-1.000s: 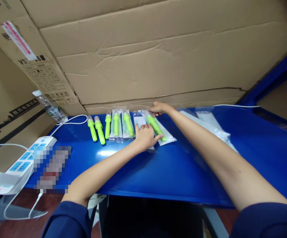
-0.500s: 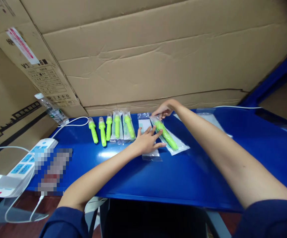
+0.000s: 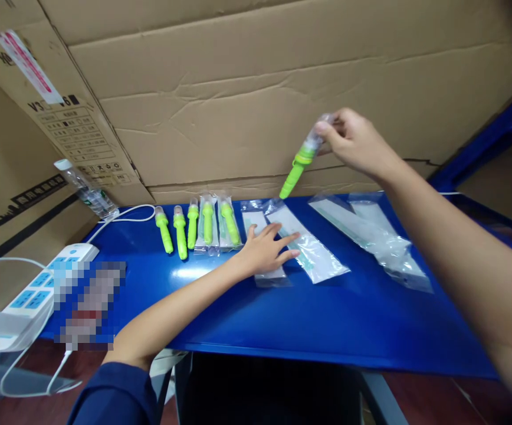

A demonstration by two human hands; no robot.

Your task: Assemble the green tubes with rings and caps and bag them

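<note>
My right hand [image 3: 348,139] is raised above the back of the table and pinches a lime-green stick with a clear cap [image 3: 298,168] by its clear end. The green end slants down to the left, clear of the table. My left hand [image 3: 267,251], fingers spread, lies across two flat plastic packets. Its palm covers part of the left packet [image 3: 256,221]; its fingertips rest on the right packet [image 3: 315,248], which holds a white card with pale green print. To the left, several similar green sticks [image 3: 180,233] stand in a row, two lying on clear packets [image 3: 214,245].
More clear packets [image 3: 371,230] overlap at the right. Cardboard [image 3: 238,118] walls the back of the blue table [image 3: 282,330]. At the left are a plastic bottle [image 3: 90,192], a white power strip [image 3: 39,295], cables and a blurred-out object [image 3: 94,304].
My right hand has lifted the green stick off the right packet, up and to the right. That packet now lies bare beside my left hand, which stays in place. The view has shifted slightly.
</note>
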